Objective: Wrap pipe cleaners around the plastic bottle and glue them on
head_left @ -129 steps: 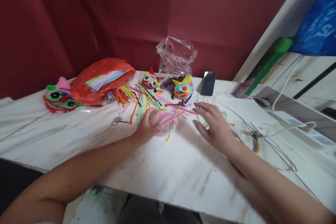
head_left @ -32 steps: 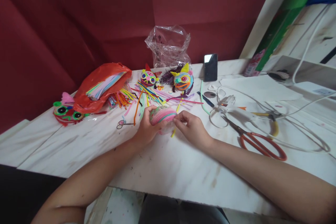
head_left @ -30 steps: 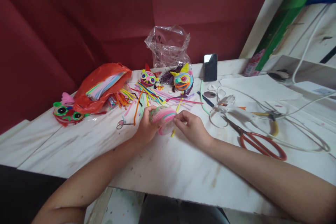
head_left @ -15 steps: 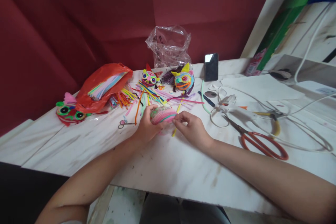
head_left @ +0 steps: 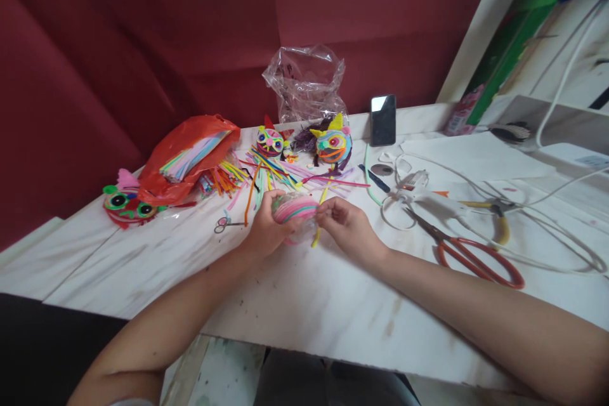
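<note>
A rounded clear-plastic form [head_left: 295,210], partly covered with rows of pink, white and green pipe cleaners, is held above the table. My left hand [head_left: 269,228] wraps around its left side, thumb toward the front. At its right edge my right hand [head_left: 345,225] has thumb and fingers pinched together; what lies between the fingertips is too small to make out. A yellow pipe cleaner [head_left: 316,238] shows just below the right fingertips. Behind the hands lies a loose pile of coloured pipe cleaners [head_left: 276,168].
Decorated animal heads [head_left: 333,143] stand at the back, another [head_left: 128,203] at the left beside a red bag [head_left: 190,139]. Small scissors [head_left: 228,224] lie left. Red-handled scissors [head_left: 476,257], pliers [head_left: 500,225], a white glue gun [head_left: 435,203] and cables lie right. A phone [head_left: 383,120] leans behind.
The plastic form has tilted slightly, showing more bare plastic at its lower right. My right fingers have shifted a little along its edge and are more curled.
</note>
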`<act>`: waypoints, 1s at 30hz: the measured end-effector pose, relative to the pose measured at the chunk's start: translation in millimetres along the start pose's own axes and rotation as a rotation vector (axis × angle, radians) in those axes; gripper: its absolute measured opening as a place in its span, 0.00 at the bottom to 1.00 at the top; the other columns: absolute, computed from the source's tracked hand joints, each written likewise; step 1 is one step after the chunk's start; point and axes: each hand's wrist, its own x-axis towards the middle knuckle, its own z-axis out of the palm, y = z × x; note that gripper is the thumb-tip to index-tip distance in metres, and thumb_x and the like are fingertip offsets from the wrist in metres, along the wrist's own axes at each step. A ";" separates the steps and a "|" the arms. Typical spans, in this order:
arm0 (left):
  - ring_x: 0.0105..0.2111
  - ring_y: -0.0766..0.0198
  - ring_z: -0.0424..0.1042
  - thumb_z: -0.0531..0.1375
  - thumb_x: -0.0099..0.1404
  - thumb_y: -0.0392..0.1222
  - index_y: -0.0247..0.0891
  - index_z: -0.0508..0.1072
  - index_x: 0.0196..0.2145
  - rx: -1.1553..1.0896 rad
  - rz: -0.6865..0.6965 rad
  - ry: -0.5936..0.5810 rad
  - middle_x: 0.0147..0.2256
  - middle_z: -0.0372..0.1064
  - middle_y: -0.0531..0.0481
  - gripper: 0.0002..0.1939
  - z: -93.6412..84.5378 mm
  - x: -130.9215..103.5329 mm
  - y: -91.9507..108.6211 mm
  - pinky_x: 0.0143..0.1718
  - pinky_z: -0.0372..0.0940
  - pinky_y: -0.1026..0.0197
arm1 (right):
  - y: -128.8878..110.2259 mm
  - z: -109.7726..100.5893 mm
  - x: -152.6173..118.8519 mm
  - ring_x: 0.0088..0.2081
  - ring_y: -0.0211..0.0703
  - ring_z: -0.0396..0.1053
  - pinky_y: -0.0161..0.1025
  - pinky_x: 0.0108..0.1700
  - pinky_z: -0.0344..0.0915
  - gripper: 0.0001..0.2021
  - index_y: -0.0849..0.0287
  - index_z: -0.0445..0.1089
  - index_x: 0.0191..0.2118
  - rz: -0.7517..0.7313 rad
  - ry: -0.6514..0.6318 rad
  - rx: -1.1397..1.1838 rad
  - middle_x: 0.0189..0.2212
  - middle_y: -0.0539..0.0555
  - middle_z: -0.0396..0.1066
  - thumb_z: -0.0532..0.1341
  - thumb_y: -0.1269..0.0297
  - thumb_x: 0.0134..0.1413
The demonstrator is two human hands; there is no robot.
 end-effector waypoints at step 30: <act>0.50 0.55 0.67 0.58 0.59 0.59 0.38 0.64 0.50 -0.083 0.052 -0.172 0.48 0.67 0.43 0.28 -8.3 9.8 -15.1 0.50 0.62 0.54 | -4.9 -5.6 11.2 0.20 0.31 0.52 0.33 0.22 0.48 0.18 0.57 0.63 0.24 0.266 -0.105 0.163 0.17 0.42 0.58 0.69 0.51 0.33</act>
